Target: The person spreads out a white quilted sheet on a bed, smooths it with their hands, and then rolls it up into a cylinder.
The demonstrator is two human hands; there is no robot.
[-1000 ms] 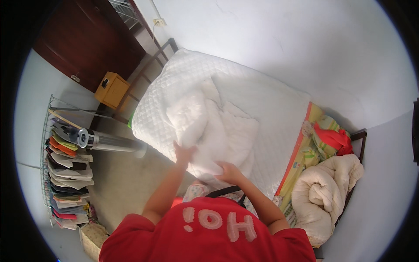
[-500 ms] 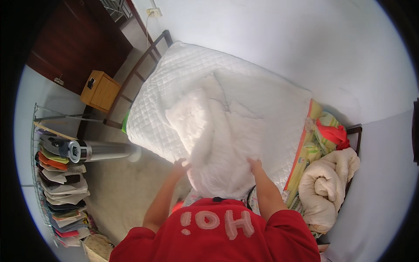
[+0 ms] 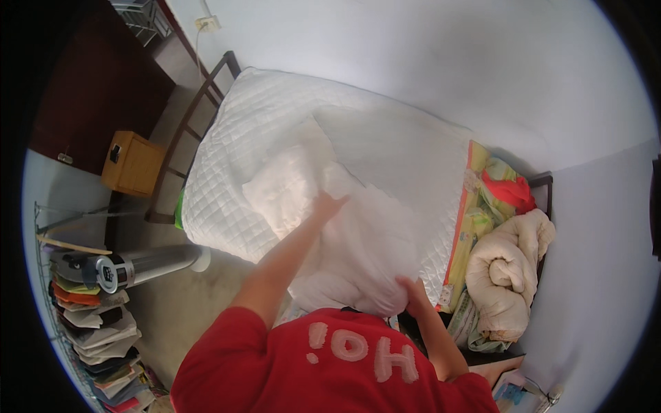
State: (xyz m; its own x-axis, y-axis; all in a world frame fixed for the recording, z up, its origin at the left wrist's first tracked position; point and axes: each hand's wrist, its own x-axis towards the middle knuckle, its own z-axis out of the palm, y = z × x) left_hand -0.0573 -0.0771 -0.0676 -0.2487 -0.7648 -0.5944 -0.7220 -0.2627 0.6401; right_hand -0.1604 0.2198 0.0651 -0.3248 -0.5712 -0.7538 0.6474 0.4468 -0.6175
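A white quilt (image 3: 372, 227) lies bunched on the bed, its near end drawn up against my red shirt. My left hand (image 3: 329, 205) reaches onto the middle of the quilt beside a puffy raised fold, thumb held apart from the fingers; it looks slightly blurred. At the quilt's near right edge my right hand (image 3: 413, 296) is closed on the fabric, with part of its fingers hidden. Beneath is a white quilted mattress pad (image 3: 217, 179) that covers the mattress.
A rolled cream quilt (image 3: 506, 272) and a red cloth (image 3: 509, 191) lie at the bed's right end. A wooden box cabinet (image 3: 133, 164) stands past the brown bed frame (image 3: 180, 141). At left are a silver tower appliance (image 3: 155, 265) and a rack of hanging clothes (image 3: 100, 323).
My left hand has moved from the quilt's near left edge up and right onto its middle. My right hand has shifted nearer to me, pulling the edge. The view has shifted slightly.
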